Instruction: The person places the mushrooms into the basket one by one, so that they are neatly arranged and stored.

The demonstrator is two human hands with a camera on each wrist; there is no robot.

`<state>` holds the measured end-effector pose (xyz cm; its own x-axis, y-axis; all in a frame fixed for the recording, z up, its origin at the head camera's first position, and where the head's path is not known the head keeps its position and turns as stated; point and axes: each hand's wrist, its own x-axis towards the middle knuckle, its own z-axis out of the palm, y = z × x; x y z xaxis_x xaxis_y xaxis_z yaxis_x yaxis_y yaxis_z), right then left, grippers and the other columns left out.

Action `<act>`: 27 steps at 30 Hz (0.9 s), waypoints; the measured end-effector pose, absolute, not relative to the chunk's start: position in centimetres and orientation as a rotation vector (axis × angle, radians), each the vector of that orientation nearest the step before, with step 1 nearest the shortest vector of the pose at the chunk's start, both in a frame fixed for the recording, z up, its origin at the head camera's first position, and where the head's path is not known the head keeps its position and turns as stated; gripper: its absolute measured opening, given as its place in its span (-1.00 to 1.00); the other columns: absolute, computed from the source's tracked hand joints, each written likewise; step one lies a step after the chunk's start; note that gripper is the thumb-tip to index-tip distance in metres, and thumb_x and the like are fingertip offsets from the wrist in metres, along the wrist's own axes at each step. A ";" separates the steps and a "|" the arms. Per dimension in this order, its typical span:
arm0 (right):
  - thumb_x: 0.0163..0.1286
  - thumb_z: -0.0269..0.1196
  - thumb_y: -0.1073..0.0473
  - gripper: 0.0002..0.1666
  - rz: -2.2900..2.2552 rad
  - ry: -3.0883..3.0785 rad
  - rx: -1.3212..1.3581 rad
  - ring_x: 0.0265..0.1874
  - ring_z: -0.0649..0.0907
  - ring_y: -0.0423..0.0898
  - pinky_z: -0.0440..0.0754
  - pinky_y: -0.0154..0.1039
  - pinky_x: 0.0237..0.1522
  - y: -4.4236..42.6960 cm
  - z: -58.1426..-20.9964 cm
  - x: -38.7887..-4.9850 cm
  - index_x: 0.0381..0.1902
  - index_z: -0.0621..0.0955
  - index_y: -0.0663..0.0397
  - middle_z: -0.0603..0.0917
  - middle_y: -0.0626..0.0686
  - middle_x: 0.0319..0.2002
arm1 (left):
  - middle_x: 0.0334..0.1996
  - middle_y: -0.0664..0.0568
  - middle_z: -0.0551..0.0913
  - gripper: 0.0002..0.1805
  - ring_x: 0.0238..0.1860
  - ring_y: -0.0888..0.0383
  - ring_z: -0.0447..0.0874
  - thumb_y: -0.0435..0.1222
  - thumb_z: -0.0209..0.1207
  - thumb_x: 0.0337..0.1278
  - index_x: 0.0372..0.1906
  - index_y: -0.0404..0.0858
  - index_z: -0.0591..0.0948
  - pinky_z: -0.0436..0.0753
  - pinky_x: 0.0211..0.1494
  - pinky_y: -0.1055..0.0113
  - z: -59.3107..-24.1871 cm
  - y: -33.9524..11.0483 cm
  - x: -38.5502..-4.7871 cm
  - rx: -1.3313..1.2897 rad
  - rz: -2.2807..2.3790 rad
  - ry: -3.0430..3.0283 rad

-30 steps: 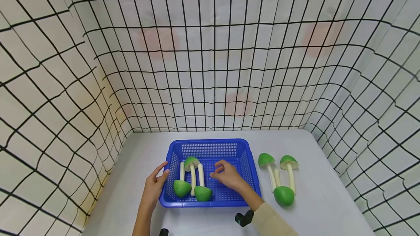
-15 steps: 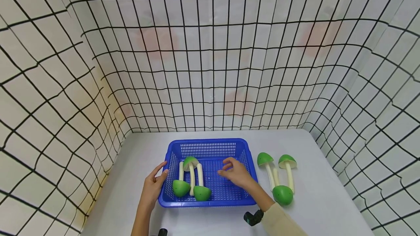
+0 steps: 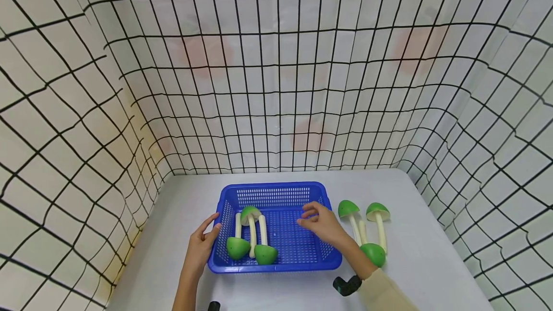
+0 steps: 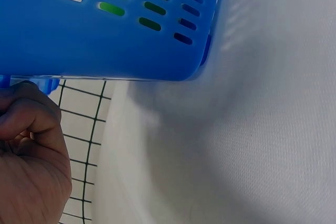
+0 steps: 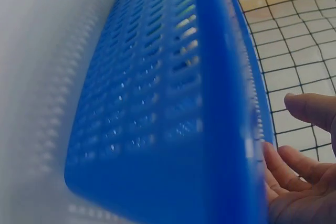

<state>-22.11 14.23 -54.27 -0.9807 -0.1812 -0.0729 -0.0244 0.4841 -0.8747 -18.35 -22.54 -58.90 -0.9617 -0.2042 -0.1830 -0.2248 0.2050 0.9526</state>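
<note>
A blue plastic basket [image 3: 285, 268] with slotted walls stands on the table. Three toy mushrooms with green caps and pale stems lie in its left half: one with its cap at the back [image 3: 250, 214], two with caps at the front, left [image 3: 238, 248] and right [image 3: 265, 255]. My left hand [image 3: 199, 246] holds the basket's left rim, its curled fingers [image 4: 37, 116] against the edge in the left wrist view. Over the basket's right side is my right hand [image 3: 326, 227], fingers loosely bent, thumb apart, nothing between them.
Three more green mushrooms lie on the table right of the basket: back left [image 3: 348, 208], back right [image 3: 378, 211] and front [image 3: 373, 253], the last partly behind my forearm. Black wire netting [image 3: 276, 109] before pale sheeting surrounds the back and sides.
My right hand has moved right across the basket, away from the mushrooms in it, with its fingers still parted. The left hand stays at the rim, and the mushrooms keep their places.
</note>
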 end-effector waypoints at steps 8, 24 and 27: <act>0.35 0.44 0.02 -0.45 -1.537 2.623 -0.166 -0.07 0.74 -0.04 0.73 -0.16 -0.09 16.2 -53.6 -21.9 0.20 0.58 0.11 0.72 0.18 0.04 | -0.14 -0.24 0.79 -0.36 -0.33 0.02 0.80 0.18 0.18 0.38 0.48 0.14 0.44 0.77 -0.29 0.25 -59.0 -22.5 -18.5 -0.450 1.912 2.429; 0.37 0.43 0.02 -0.42 -1.572 2.634 -0.128 -0.18 0.72 -0.09 0.75 -0.26 -0.21 19.7 -52.9 -21.7 0.23 0.55 0.16 0.67 0.12 -0.07 | -0.12 -0.28 0.78 -0.35 -0.30 0.00 0.81 0.17 0.17 0.39 0.50 0.11 0.43 0.79 -0.27 0.22 -58.7 -22.5 -18.4 -0.432 1.908 2.435; 0.37 0.43 0.04 -0.41 -1.597 2.624 -0.125 -0.19 0.74 -0.09 0.75 -0.29 -0.23 20.3 -53.0 -21.8 0.25 0.55 0.19 0.67 0.14 -0.06 | -0.11 -0.26 0.78 -0.34 -0.30 0.01 0.81 0.18 0.18 0.38 0.49 0.11 0.43 0.78 -0.26 0.23 -58.8 -22.5 -18.4 -0.435 1.908 2.435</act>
<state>-21.83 20.34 -52.96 -0.9945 -0.1040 -0.0152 -0.0343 0.4578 -0.8884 -18.42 -22.54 -58.80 -0.9611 -0.2060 -0.1840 -0.2280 0.2154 0.9495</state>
